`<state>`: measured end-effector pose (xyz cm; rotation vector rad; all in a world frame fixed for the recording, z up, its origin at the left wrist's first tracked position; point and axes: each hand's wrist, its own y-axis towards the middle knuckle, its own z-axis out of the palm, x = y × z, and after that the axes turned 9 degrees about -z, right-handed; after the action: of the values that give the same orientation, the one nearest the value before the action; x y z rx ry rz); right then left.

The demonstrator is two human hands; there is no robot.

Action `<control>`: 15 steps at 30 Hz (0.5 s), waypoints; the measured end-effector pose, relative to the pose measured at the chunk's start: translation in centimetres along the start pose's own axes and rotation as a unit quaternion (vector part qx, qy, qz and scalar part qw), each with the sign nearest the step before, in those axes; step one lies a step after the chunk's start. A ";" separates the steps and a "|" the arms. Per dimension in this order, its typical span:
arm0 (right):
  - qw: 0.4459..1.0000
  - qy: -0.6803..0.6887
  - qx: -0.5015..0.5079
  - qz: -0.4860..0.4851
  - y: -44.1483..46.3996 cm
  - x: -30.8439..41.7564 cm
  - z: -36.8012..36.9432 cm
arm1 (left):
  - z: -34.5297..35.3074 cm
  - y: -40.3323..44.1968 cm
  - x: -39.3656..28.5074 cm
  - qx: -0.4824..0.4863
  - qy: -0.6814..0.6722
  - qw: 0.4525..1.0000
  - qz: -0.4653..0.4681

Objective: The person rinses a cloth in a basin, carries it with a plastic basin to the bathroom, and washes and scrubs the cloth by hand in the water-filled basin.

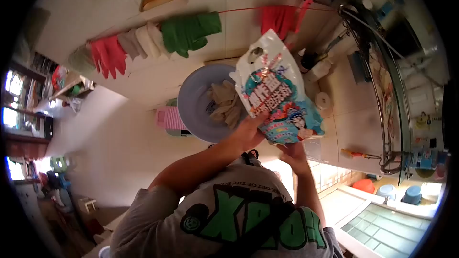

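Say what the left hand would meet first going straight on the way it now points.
The bag, which the left hand seems to be touching, though exact depth is unclear.

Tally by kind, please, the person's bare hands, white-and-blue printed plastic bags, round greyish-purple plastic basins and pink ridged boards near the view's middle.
Bare hands (left hand, right hand): 2
Printed plastic bag: 1
Round plastic basin: 1
Pink ridged board: 1
Total: 5
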<state>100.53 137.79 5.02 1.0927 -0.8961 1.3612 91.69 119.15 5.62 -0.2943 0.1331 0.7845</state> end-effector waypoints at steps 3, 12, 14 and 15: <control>0.987 -0.113 -0.108 0.036 1.7 -0.9 1.9 | 0.0 -0.2 0.4 -0.031 0.022 0.999 0.013; 0.900 -0.411 -0.014 -0.144 3.3 4.9 3.7 | -4.6 -0.8 -3.0 -0.055 -0.026 0.997 0.045; 0.882 -0.448 -0.008 -0.146 3.7 4.6 4.0 | -5.5 -0.8 -2.9 -0.046 -0.039 0.997 0.040; 0.872 -0.467 -0.005 -0.146 3.8 4.5 4.1 | -6.0 -0.7 -2.5 -0.045 -0.044 0.997 0.040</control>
<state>97.44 134.87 10.76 1.8398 -1.3338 0.5171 90.38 115.06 0.61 -0.3399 0.0273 0.8827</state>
